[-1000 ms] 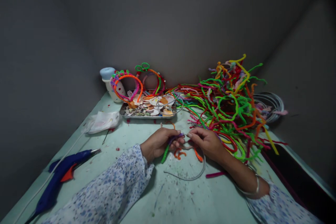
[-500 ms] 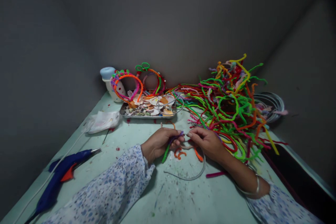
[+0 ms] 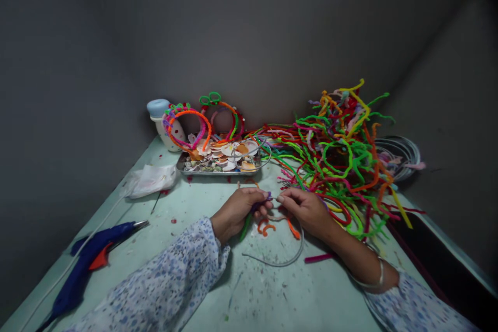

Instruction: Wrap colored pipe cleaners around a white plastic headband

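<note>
Pale green, paint-flecked tabletop (image 3: pixel 307 301) spreads beneath both hands. The right hand (image 3: pixel 307 210) is pinched closed—on what, I cannot tell. Bodyward of both, nearer it, curves a slim grey wire (image 3: pixel 278 265). The left hand (image 3: pixel 237 210) grips a fuzzy purple pipe cleaner (image 3: pixel 268 196), slanting toward the right fingertips.

The left hand (image 3: pixel 240 210) pinches a purple stem (image 3: pixel 261 204); the right hand (image 3: pixel 305 210) is just beside it. A wire (image 3: pixel 286 263) curves over the desk (image 3: pixel 295 301), near the tray (image 3: pixel 218 172) of shells (image 3: pixel 229 153) and the glue gun (image 3: pixel 87 257).
</note>
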